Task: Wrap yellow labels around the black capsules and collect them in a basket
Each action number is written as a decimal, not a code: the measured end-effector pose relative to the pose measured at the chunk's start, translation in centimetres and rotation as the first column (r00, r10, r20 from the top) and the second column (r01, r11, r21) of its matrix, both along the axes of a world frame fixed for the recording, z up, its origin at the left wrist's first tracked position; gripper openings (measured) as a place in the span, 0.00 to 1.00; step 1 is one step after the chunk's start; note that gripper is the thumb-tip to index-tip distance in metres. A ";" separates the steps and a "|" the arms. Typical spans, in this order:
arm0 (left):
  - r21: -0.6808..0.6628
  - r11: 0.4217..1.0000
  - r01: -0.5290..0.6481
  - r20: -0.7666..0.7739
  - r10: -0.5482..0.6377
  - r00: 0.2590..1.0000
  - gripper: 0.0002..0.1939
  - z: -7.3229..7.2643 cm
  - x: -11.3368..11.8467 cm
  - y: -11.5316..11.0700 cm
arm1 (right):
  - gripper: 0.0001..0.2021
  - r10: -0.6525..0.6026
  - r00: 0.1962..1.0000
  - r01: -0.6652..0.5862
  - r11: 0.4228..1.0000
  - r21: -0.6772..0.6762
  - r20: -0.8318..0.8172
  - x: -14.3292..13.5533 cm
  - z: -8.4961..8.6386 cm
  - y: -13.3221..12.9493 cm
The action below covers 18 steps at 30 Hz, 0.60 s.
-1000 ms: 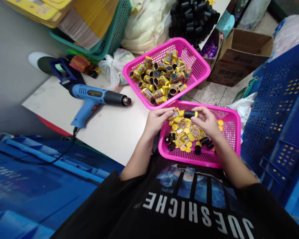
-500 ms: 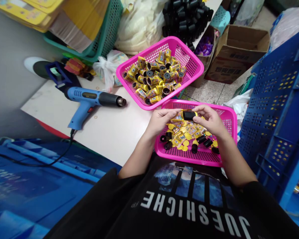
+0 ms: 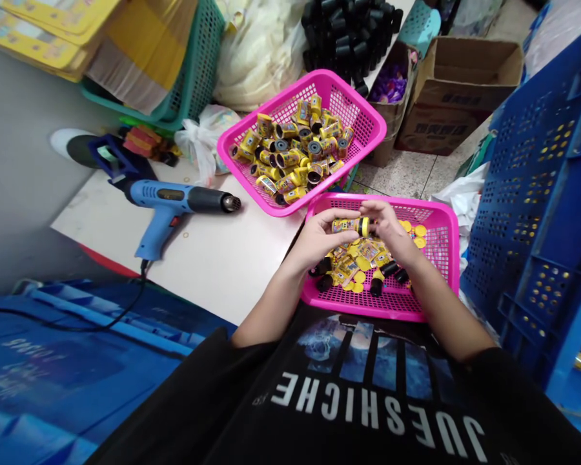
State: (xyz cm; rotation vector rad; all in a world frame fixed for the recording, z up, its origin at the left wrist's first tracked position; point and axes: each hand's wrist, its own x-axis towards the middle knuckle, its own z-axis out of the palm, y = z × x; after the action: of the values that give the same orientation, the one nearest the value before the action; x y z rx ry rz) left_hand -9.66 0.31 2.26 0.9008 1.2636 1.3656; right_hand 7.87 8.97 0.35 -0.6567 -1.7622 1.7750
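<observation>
My left hand (image 3: 322,237) is closed round a small black tube (image 3: 351,225) with a yellow printed sleeve over it and a yellow end. My right hand (image 3: 390,232) is beside the tube's yellow end, fingers apart, with no object seen in it. Below both hands lies the lower pink basket (image 3: 454,258), holding flat yellow sleeves (image 3: 368,248), yellow discs (image 3: 419,230) and black tubes (image 3: 376,286). The upper pink basket (image 3: 375,126) holds many sleeved tubes (image 3: 290,158).
A blue heat gun (image 3: 169,203) lies on the white table (image 3: 232,271) at the left, its cord trailing left. Black tubes (image 3: 341,39) are heaped at the back. A cardboard box (image 3: 436,123) and a tall blue crate (image 3: 537,194) stand at the right.
The sleeve now covers most of the black tube, which was bare before. My right hand has moved left and its fingers have come off the tube. The view has shifted slightly.
</observation>
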 end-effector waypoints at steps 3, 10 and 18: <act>0.042 0.999 -0.011 0.053 0.009 0.999 0.22 0.1 0.9 0.2 | 0.30 0.089 0.994 -0.105 0.950 -0.295 -0.068 -0.5 -0.8 -0.8; 0.027 0.999 -0.036 -0.014 0.037 0.999 0.21 0.9 2.2 0.4 | 0.29 -0.032 0.995 0.003 0.955 -0.298 -0.092 -1.1 -2.3 -1.4; 0.055 0.998 -0.033 -0.052 0.036 0.998 0.20 0.6 -0.1 0.3 | 0.29 -0.078 0.992 0.049 0.961 -0.271 -0.097 -0.5 -1.5 0.3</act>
State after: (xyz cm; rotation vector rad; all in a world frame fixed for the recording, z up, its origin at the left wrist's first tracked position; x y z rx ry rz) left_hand -9.77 0.59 2.90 0.9622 1.2936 1.4173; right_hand 7.37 9.23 -1.11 -0.7039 -1.4278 1.9853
